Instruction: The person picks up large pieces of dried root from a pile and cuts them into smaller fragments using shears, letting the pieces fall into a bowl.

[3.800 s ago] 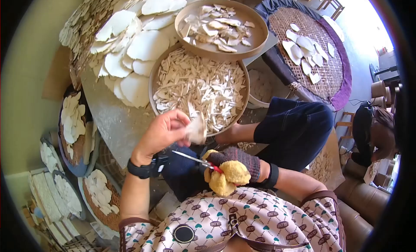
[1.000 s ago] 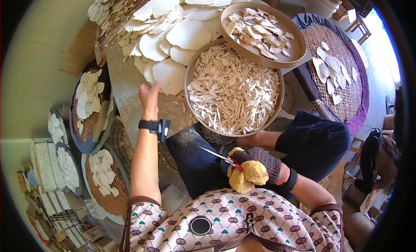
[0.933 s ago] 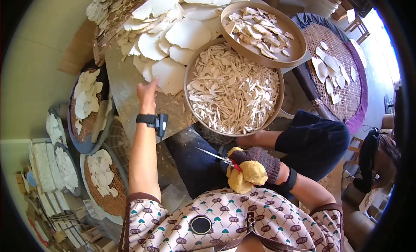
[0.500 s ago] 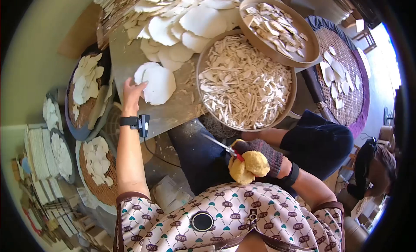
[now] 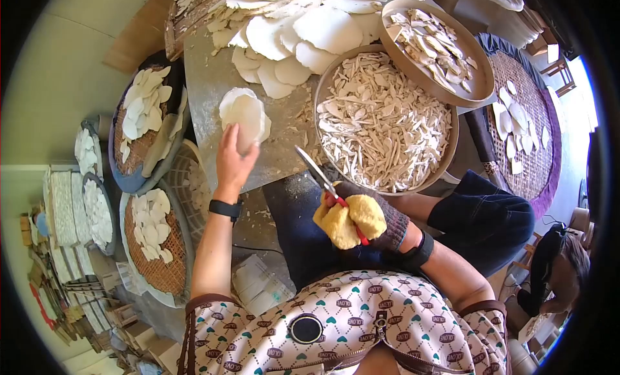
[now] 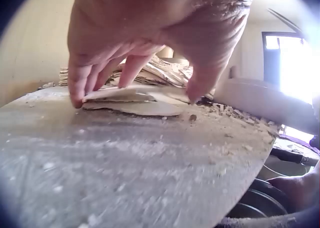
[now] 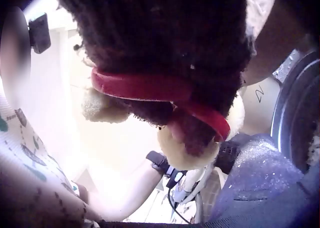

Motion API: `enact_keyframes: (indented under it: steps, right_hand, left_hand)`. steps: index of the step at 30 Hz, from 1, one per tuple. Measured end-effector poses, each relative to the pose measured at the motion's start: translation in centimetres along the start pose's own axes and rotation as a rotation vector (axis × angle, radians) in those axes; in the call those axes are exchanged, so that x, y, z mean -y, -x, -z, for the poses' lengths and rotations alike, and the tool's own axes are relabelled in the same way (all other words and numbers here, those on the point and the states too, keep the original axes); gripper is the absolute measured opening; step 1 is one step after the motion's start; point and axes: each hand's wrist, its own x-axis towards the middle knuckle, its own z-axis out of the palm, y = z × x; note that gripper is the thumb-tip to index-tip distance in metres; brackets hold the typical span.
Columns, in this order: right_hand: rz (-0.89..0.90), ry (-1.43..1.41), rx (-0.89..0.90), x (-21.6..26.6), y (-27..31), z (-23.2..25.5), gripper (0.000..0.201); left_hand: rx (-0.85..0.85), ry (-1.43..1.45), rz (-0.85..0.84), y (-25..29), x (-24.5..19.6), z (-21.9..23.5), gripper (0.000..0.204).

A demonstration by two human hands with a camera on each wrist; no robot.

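My bare left hand [image 5: 234, 165] is at a few flat white slices [image 5: 248, 117] on the metal-topped table [image 5: 206, 130]. In the left wrist view, its fingers reach the left edge of the slices [image 6: 135, 108] and the thumb is down at their right side. My right hand [image 5: 358, 213], in a dark knit glove with fuzzy yellow finger covers, grips red-handled scissors [image 5: 314, 165]. The blades point up and left over my thigh. Right beside them stands a round tray [image 5: 318, 117] full of pale cut strips. In the right wrist view the red handle [image 7: 135, 85] loops round the gloved fingers.
A large pile of white slices [image 5: 329, 30] covers the far part of the table. A smaller round tray [image 5: 413, 78] of pieces overlaps the strip tray's rim. Woven baskets [image 5: 171, 275] with slices stand at left, another basket [image 5: 542, 130] at right. Another person [image 5: 562, 272] sits at far right.
My left hand earlier held a slice by the strip tray, then reached to the pile. Slices have come away from it toward me. The scissors have risen slightly, and the blades have tilted upward.
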Motion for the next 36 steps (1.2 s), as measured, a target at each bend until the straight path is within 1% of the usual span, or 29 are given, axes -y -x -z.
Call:
enact_keyframes:
  steps: [1, 2, 3, 5, 6, 8, 9, 10, 11, 12, 13, 15, 16, 17, 19, 20, 21, 23, 24, 26, 27, 28, 30, 31, 33, 34, 36]
  right_hand:
    - [-0.054, -0.093, -0.038, -0.8, 0.1, 0.3, 0.025]
    - [-0.2, -0.649, -0.082, -2.3, -0.1, 1.0, 0.028]
    - [-0.177, -0.532, -0.082, -2.6, 0.3, 1.4, 0.031]
    - [-0.107, -0.139, -0.037, -2.1, 0.4, 1.5, 0.03]
    - [-0.07, 0.056, -0.019, -1.6, 0.4, 1.4, 0.029]
    - [-0.003, 0.434, 0.014, -1.0, 0.3, 1.1, 0.027]
    - [-0.013, 0.221, -0.018, -1.7, 0.2, 1.2, 0.028]
    - [-0.021, 0.009, -0.057, -3.1, 0.1, 1.3, 0.028]
    - [-0.024, -0.205, -0.101, -3.9, 0.1, 1.3, 0.03]
    - [0.03, -0.167, -0.091, -2.5, -0.1, 0.6, 0.035]
    - [0.062, -0.223, -0.067, -2.5, -0.4, 0.5, 0.036]
    - [0.02, -0.443, -0.091, -2.3, -0.2, 0.1, 0.036]
    - [0.005, -0.506, -0.05, -2.0, 0.1, 0.2, 0.034]
    - [0.054, -0.223, -0.179, -2.1, 0.3, 0.2, 0.027]
    - [0.163, -0.542, -0.105, -3.2, 0.4, 0.0, 0.026]
    - [0.154, -0.593, -0.117, -3.4, 0.9, 0.2, 0.027]
    - [0.145, -0.646, -0.123, -3.0, 1.2, 0.0, 0.027]
    - [0.182, -0.515, -0.153, -3.2, 1.5, 0.0, 0.028]
    - [0.229, -0.328, -0.181, -4.2, 1.7, 0.6, 0.028]
    - [0.187, -0.103, -0.244, -6.5, 1.9, 1.7, 0.027]
    - [0.162, 0.008, -0.273, -6.6, 1.8, 1.7, 0.026]
    - [0.127, 0.165, -0.223, -6.4, 2.8, 2.3, 0.026]
    - [0.248, 0.276, -0.137, -6.0, 2.6, 1.8, 0.021]
    - [0.311, 0.326, -0.097, -5.5, 2.4, 1.4, 0.018]
    - [0.56, 1.052, -0.165, -3.9, 3.8, 0.2, 0.015]
    - [0.551, 1.043, -0.156, -3.8, 4.0, 0.2, 0.019]
    - [0.582, 0.912, -0.169, -3.2, 4.3, -0.1, 0.026]
  left_hand:
    - [-0.049, 0.239, 0.079, 0.1, 0.0, 0.6, 0.051]
    - [-0.099, 0.477, 0.16, 0.2, 0.2, 1.1, 0.044]
    - [-0.105, 0.493, 0.256, 0.3, 1.2, 1.2, 0.038]
    - [-0.122, 0.525, 0.45, 0.2, 3.5, 1.0, 0.026]
    - [-0.245, 0.707, 0.413, 0.5, 3.1, 0.8, 0.025]
    - [-0.258, 0.822, 0.445, 1.2, 1.3, 2.3, 0.028]
    - [-0.256, 0.882, 0.462, 1.6, -0.2, 3.4, 0.029]
    - [-0.178, 1.035, 0.415, 2.2, -2.5, 4.4, 0.036]
    - [-0.129, 1.072, 0.442, 3.0, -4.6, 5.0, 0.038]
    - [-0.074, 1.111, 0.471, 3.9, -6.5, 5.4, 0.04]
    - [-0.019, 1.15, 0.499, 4.8, -8.2, 5.4, 0.042]
    - [0.058, 1.156, 0.515, 6.7, -10.8, 4.9, 0.042]
    - [0.095, 1.156, 0.524, 7.7, -11.7, 4.4, 0.042]
    - [0.103, 1.171, 0.523, 8.6, -12.4, 3.8, 0.042]
    - [0.102, 1.199, 0.514, 10.0, -13.6, 2.6, 0.042]
    - [0.089, 1.178, 0.524, 10.6, -14.4, 2.2, 0.041]
    - [0.089, 1.152, 0.513, 11.2, -14.8, 1.9, 0.046]
    - [0.08, 1.095, 0.49, 12.3, -14.6, 1.2, 0.057]
    - [0.087, 1.06, 0.437, 12.8, -13.6, 0.7, 0.061]
    - [0.142, 1.077, 0.438, 12.6, -14.7, 1.9, 0.062]
    - [0.17, 1.084, 0.437, 12.5, -15.1, 2.4, 0.062]
    - [0.096, 1.066, 0.368, 12.5, -14.9, 2.2, 0.063]
    - [-0.046, 1.029, 0.226, 12.4, -14.4, 1.5, 0.064]
    - [-0.075, 1.073, 0.271, 12.4, -14.6, 1.2, 0.065]
    - [-0.129, 1.166, 0.359, 12.7, -15.8, 0.5, 0.066]
    - [-0.135, 1.178, 0.359, 12.8, -16.6, 0.6, 0.062]
    - [-0.096, 1.262, 0.367, 12.8, -17.1, 1.0, 0.059]
